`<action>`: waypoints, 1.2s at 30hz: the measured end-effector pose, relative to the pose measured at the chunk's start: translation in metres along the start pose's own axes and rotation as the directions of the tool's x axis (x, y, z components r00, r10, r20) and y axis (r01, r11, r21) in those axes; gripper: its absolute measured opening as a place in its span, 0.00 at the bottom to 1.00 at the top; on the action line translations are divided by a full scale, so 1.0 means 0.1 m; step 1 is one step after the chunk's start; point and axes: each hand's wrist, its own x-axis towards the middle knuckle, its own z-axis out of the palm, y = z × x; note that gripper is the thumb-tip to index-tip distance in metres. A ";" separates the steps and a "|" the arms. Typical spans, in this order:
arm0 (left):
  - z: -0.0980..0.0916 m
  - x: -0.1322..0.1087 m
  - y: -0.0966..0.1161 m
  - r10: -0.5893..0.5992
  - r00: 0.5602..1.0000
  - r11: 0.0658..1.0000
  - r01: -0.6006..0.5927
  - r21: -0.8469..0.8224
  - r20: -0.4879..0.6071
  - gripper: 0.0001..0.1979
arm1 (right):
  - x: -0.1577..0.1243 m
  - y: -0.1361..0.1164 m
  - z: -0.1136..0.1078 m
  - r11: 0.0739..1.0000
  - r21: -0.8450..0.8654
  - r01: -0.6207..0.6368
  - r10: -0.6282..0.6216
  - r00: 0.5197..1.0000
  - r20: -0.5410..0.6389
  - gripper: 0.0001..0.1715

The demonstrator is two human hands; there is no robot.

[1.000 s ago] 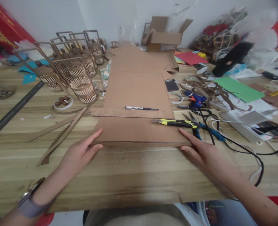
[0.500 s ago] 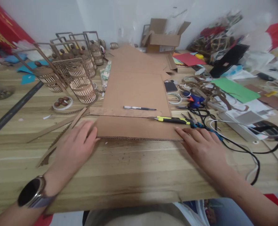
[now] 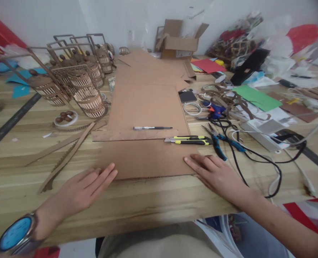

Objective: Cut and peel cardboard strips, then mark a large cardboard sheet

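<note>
A brown cardboard sheet [image 3: 148,159] lies flat near the table's front edge. My left hand [image 3: 87,186] rests with outstretched fingers on its near left corner. On the right end, my right hand [image 3: 215,172] lies with its fingers extended over the cardboard. Across the sheet's far side runs a narrow cardboard strip [image 3: 115,135]. A yellow and black utility knife [image 3: 192,140] lies at the right, its blade end over the cardboard. Just beyond the strip is a pen [image 3: 152,128], on a larger cardboard sheet [image 3: 145,104].
Bamboo lanterns [image 3: 90,104] with handles stand at the left. Pliers [image 3: 215,141], a blue glue gun [image 3: 215,109], black cables and a white power strip [image 3: 265,134] crowd the right. Thin cardboard strips [image 3: 64,157] lie left. An open cardboard box [image 3: 180,44] stands at the back.
The near cardboard sheet has come toward me, and more of its face shows beyond the hands. Both hands have moved nearer, their fingers now flatter. The view has shifted slightly right.
</note>
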 end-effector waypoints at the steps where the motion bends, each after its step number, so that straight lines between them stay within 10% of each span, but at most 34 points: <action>1: 0.00 -0.02 0.01 0.020 1.000 1.000 -0.020 0.007 0.002 0.36 | 0.00 -0.02 0.00 1.000 0.005 0.011 -0.011 1.000 0.017 0.32; 10: 0.02 -0.06 0.16 -0.032 0.969 0.997 0.050 -0.067 0.244 0.32 | 0.11 0.05 -0.16 0.972 0.234 0.009 -0.042 0.989 0.140 0.24; 15: -0.02 0.00 0.14 0.039 0.975 0.999 -0.031 -0.039 0.220 0.35 | 0.40 0.35 -0.12 0.952 0.131 -0.275 0.273 0.961 0.036 0.24; 22: -0.08 0.06 0.09 0.061 0.966 0.994 -0.037 -0.099 0.251 0.32 | 0.47 0.41 -0.10 0.867 0.192 -0.460 0.419 0.881 0.219 0.18; 28: 0.00 0.07 0.07 0.159 0.967 0.987 -0.149 -0.066 0.199 0.29 | 0.19 0.07 -0.39 0.263 0.614 -0.744 0.697 0.587 0.412 0.21; 33: 0.03 0.08 0.05 0.194 0.964 0.981 -0.190 -0.037 0.182 0.29 | 0.16 -0.22 -0.47 -0.198 0.812 -0.549 0.620 0.571 0.538 0.25; 36: 0.03 0.08 0.04 0.211 0.960 0.977 -0.208 -0.037 0.182 0.28 | 0.11 -0.33 -0.42 -0.309 0.814 -0.493 0.609 0.554 0.567 0.24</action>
